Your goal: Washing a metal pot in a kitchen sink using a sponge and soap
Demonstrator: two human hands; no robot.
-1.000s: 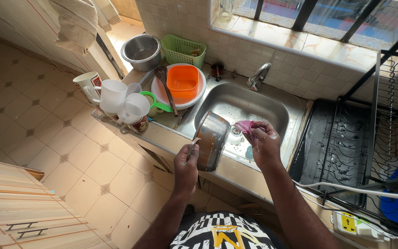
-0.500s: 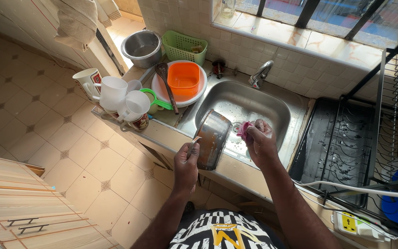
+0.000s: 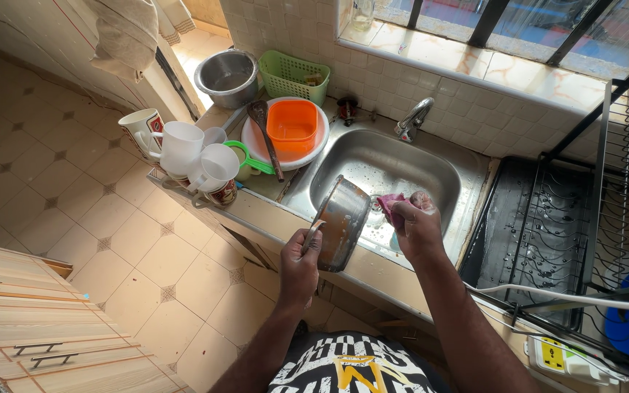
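My left hand [image 3: 298, 263] grips the handle of a small metal pot [image 3: 341, 222], tilted on its side over the front edge of the steel sink [image 3: 384, 171]. My right hand [image 3: 416, 222] holds a soapy pink sponge [image 3: 389, 206] against the pot's rim. The pot's dirty underside faces the camera. A tap [image 3: 413, 118] stands at the sink's back edge.
Left of the sink stand several white mugs [image 3: 183, 149], an orange tub [image 3: 293, 125] on a white plate, a wooden spoon [image 3: 265, 135], a steel bowl [image 3: 227, 76] and a green basket [image 3: 293, 74]. A black dish rack [image 3: 547, 233] fills the right. A wooden cabinet [image 3: 30, 327] is at lower left.
The pot has tilted slightly and my right hand with the sponge has shifted along its rim. My left hand keeps its grip on the handle.
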